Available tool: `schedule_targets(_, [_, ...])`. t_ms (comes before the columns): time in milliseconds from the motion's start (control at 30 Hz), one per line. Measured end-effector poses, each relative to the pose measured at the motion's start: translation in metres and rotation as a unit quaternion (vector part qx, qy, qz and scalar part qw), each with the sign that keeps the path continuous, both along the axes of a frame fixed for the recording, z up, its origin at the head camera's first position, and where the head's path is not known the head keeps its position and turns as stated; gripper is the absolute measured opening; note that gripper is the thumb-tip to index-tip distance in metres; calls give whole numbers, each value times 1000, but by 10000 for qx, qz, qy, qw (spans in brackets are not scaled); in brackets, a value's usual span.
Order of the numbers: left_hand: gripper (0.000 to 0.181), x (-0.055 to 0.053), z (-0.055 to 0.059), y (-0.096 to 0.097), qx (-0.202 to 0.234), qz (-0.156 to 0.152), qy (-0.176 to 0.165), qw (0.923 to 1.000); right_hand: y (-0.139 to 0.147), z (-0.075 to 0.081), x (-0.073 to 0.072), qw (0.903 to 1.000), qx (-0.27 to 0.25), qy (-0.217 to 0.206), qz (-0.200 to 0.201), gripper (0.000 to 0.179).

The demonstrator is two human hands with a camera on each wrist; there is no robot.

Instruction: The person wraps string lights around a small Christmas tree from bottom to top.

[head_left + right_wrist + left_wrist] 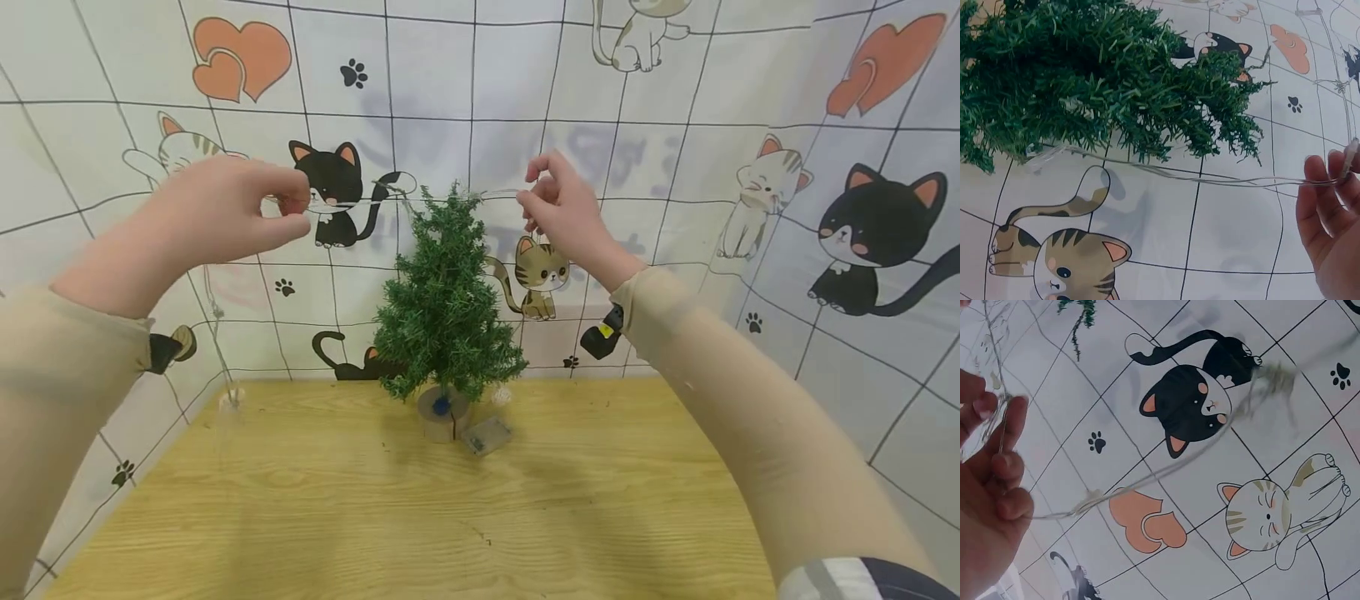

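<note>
A small green artificial Christmas tree [450, 300] stands on a round wooden base [433, 427] in the middle of the table. My left hand [232, 204], left of its top, pinches a thin clear light string [1147, 481] between thumb and fingers. To the right of the top, my right hand [564, 204] pinches another stretch of the string [1229, 181]. Between the hands the string runs level close by the tree's tip. From the left hand a length hangs to a pale ball [232, 399] low at left. In the right wrist view the string passes beside the green branches [1097, 81].
A small clear flat box [487, 436] lies against the wooden base at its right. Beside it is another pale ball [501, 395]. Cloth with cat prints [480, 75] walls the wooden table [315, 517] at the back and both sides.
</note>
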State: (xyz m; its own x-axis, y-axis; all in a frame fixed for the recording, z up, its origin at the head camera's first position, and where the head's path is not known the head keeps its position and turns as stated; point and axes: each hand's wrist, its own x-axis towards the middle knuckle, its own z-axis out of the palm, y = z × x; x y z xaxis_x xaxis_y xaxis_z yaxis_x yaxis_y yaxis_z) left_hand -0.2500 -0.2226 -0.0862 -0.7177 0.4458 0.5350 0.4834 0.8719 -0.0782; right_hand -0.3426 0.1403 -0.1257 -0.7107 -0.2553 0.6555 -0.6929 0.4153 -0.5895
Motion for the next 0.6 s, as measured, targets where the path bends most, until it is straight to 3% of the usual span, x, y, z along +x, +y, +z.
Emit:
schedule_targets(67, [7,-10,0,2,-224,116,615,9978,1,-1,-3,9993,124,315,-128,2])
schedule_targets(167, [7,-24,0,3,-207,272,1494,9882,2,-2,-6,9934,661,857,-365,18])
schedule_targets(267, [13,-36,1,7,-232,545,1851,9809,0,-3,-8,9853,1134,1158,-537,27])
schedule_targets(333, [17,-43,2,9,-332,755,1812,9800,-1,-2,-9,9830,1344,1107,-590,27])
schedule_targets(467, [24,-56,7,16,-345,999,1500,9830,-6,2,-8,9812,1669,533,-809,31])
schedule_targets(600, [42,-69,14,25,-151,1314,848,9876,-8,5,-13,9765,1906,110,-1003,47])
